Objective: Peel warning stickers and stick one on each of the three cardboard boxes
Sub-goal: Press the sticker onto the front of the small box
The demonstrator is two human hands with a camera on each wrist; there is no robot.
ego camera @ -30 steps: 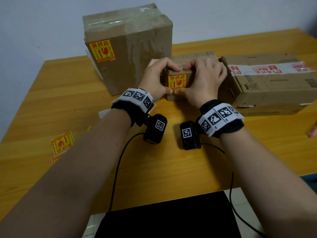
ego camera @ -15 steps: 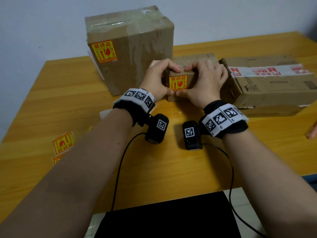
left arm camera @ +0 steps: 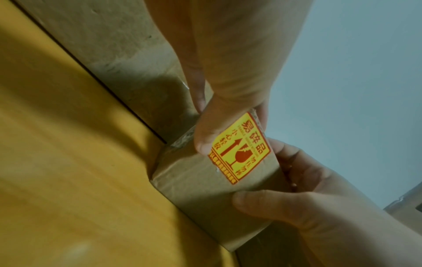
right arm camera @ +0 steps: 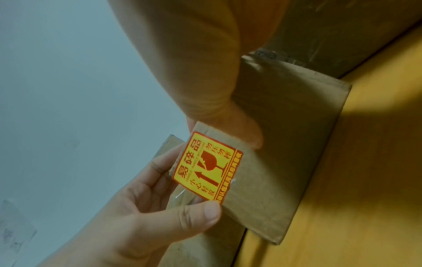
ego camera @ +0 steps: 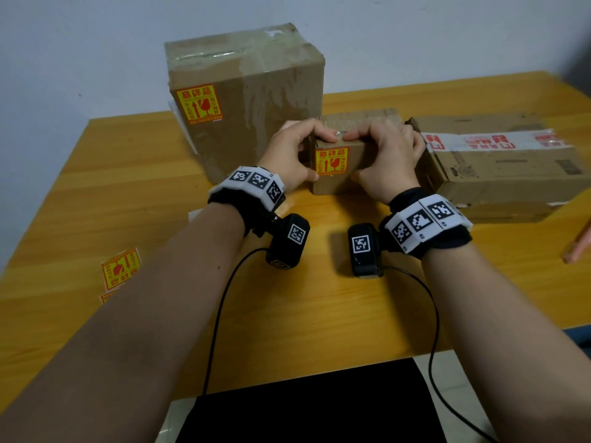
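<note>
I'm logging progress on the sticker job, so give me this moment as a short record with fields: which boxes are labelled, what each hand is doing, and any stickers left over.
labelled: tall brown cardboard box and small brown cardboard box, each with a yellow-and-red warning sticker on its near face
unlabelled: flat brown cardboard box with red-printed white tape, no warning sticker on its visible faces
left hand: grips the small box's left side
right hand: grips its right side
spare stickers: on the yellow wooden table, far left
</note>
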